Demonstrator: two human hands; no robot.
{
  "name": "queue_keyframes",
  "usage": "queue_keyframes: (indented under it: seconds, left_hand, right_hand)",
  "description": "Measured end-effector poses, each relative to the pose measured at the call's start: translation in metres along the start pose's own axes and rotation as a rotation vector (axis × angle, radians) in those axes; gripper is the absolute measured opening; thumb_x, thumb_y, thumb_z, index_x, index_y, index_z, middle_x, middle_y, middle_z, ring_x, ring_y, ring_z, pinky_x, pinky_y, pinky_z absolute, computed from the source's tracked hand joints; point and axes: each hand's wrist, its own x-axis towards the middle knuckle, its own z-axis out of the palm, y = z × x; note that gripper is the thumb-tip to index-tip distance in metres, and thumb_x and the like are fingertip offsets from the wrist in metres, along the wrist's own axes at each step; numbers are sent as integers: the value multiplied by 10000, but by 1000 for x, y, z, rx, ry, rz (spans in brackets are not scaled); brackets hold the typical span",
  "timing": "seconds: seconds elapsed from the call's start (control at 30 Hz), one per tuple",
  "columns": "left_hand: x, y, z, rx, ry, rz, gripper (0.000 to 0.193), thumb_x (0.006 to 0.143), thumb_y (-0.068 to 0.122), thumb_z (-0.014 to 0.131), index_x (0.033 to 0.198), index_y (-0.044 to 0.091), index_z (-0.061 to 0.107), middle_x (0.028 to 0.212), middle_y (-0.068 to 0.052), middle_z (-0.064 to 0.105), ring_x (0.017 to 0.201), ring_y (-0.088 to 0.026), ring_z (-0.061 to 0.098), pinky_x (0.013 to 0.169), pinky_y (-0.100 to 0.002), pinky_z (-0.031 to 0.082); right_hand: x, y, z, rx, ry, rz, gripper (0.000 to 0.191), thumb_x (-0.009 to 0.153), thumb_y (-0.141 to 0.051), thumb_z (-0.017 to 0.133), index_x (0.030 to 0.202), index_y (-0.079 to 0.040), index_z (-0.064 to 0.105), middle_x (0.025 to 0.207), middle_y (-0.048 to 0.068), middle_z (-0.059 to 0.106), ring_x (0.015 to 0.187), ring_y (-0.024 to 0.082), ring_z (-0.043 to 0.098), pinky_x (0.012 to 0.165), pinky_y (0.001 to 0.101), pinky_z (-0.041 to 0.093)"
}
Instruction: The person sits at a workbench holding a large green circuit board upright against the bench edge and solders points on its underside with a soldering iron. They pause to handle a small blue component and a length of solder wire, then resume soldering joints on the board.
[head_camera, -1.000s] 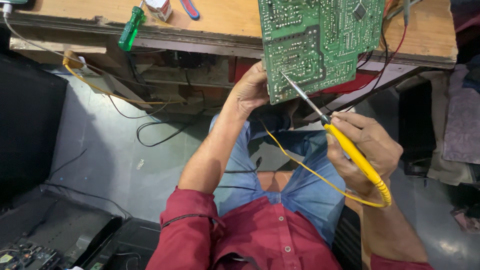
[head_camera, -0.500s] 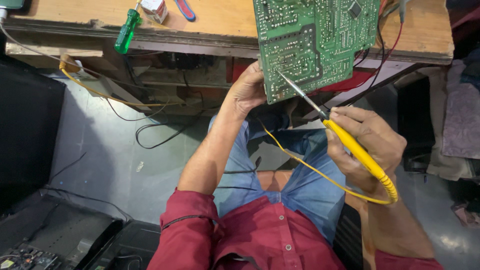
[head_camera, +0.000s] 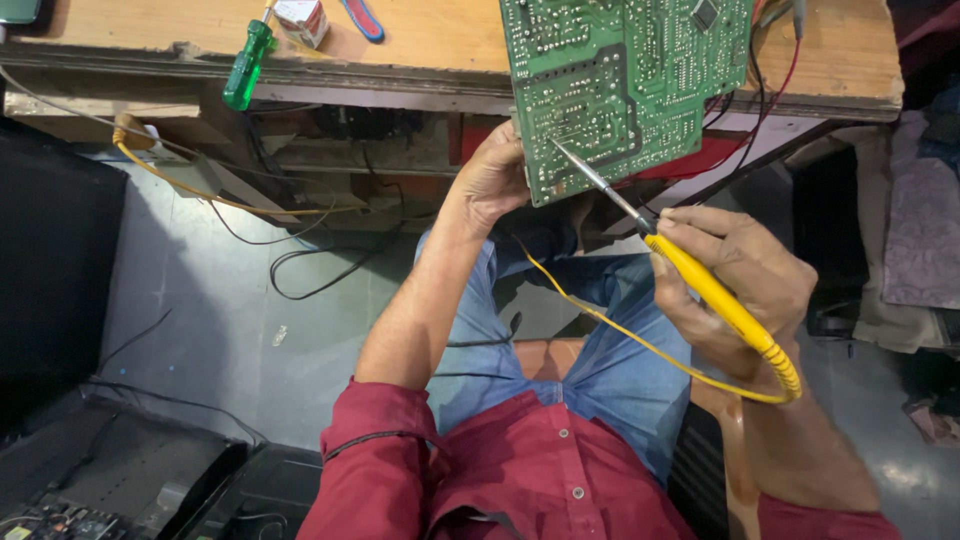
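A green circuit board (head_camera: 620, 85) hangs tilted off the front edge of a wooden workbench (head_camera: 440, 45), solder side towards me. My left hand (head_camera: 492, 180) grips its lower left corner from below. In my right hand (head_camera: 735, 285) is a yellow-handled soldering iron (head_camera: 700, 285), held like a pen. Its metal tip touches the board near the lower middle. A yellow cord loops from the handle across my lap.
A green-handled screwdriver (head_camera: 245, 65), a small box (head_camera: 300, 18) and a blue-and-red tool (head_camera: 362, 18) lie on the bench. Loose wires hang under the bench. Dark equipment (head_camera: 50, 270) stands on the floor at left, cloth (head_camera: 915, 230) at right.
The view has shifted slightly. The iron's tip stays against the board and my right hand has edged a little to the right. My left hand keeps its grip.
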Motion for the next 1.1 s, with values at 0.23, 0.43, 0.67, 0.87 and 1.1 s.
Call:
queue_keyframes:
  seconds: [0.23,0.43,0.67,0.87,1.1]
  left_hand:
    - [0,1,5,5,36,-26,477,915,135,827,1318,-24,628,1223,-129,726,1104,-216,721,1011,-390,594]
    - [1,-1,3,-3,24,-17,505,921,135,824,1347,-26,607,1263,-136,714,1154,-233,705,1060,-423,572]
    - [3,-1,2,-6,15,-24,507,935,127,810,1367,-34,599,1290,-145,706,1178,-237,698,1077,-407,560]
    - [3,-1,3,-15,27,-18,497,945,114,798,1373,-30,590,1297,-147,702,1181,-238,698,1076,-414,561]
    - [4,-2,-3,-22,-1,-17,481,954,119,789,1368,-30,595,1297,-146,706,1173,-233,702,1062,-412,566]
  right_hand:
    - [5,-3,-7,16,-22,104,223,945,45,767,1158,12,711,1104,178,733,962,208,755,852,265,601]
    - [18,15,-23,103,-72,239,129,998,15,745,1125,21,724,1048,128,733,882,132,706,785,212,555]
    - [32,35,-31,262,-101,453,190,1020,5,694,1201,51,731,1025,102,750,891,107,694,827,214,534]
    - [14,63,-36,679,-34,581,195,1016,12,659,1194,79,700,1027,156,736,896,208,748,909,299,622]
    - [-59,167,-48,1418,473,608,239,1099,-196,683,1200,20,677,1131,204,732,986,267,735,861,323,613]
